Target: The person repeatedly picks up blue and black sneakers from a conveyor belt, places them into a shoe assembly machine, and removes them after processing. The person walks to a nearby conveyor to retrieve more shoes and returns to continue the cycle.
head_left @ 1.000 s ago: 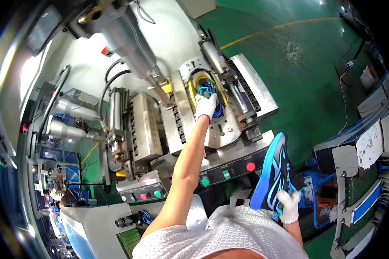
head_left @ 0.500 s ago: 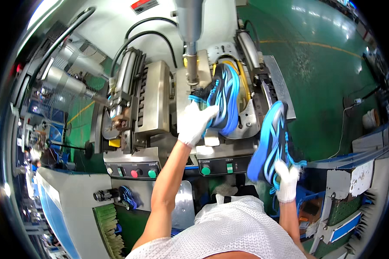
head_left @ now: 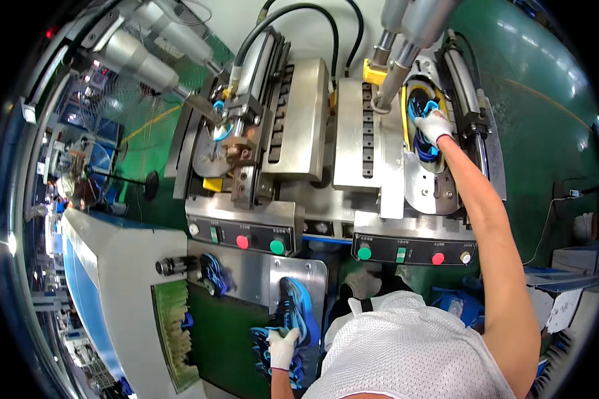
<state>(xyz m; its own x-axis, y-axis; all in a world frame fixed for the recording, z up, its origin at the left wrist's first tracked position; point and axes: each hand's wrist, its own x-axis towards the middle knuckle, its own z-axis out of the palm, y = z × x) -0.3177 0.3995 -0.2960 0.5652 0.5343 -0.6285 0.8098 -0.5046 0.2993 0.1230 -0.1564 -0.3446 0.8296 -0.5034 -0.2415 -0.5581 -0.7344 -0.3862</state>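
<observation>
My left hand [head_left: 283,349], in a white glove, is closed on the rear of a blue and black sneaker [head_left: 301,307] at the lower middle. That sneaker lies over a metal plate [head_left: 317,272], beside more blue footwear [head_left: 258,340] partly under my hand. My right arm reaches far forward, and my gloved right hand [head_left: 434,126] grips the upper of another blue and black sneaker [head_left: 416,104]. This one sits lengthwise in the right-hand station of a metal pressing machine [head_left: 356,143], inside a yellow-edged holder. My fingers hide part of its opening.
A slanting metal cylinder rod [head_left: 394,83] comes down close left of the right sneaker. Control panels [head_left: 412,253] with coloured buttons line the machine's front. At left are a left-hand pressing station [head_left: 299,120], a green-backed brush [head_left: 170,332] and a blue shoe [head_left: 213,274] by a black cylindrical fitting [head_left: 174,266].
My left hand has left the machine and moved down to a sneaker at the lower middle. My right hand has gone from the right side up to the sneaker in the machine. The view has shifted left.
</observation>
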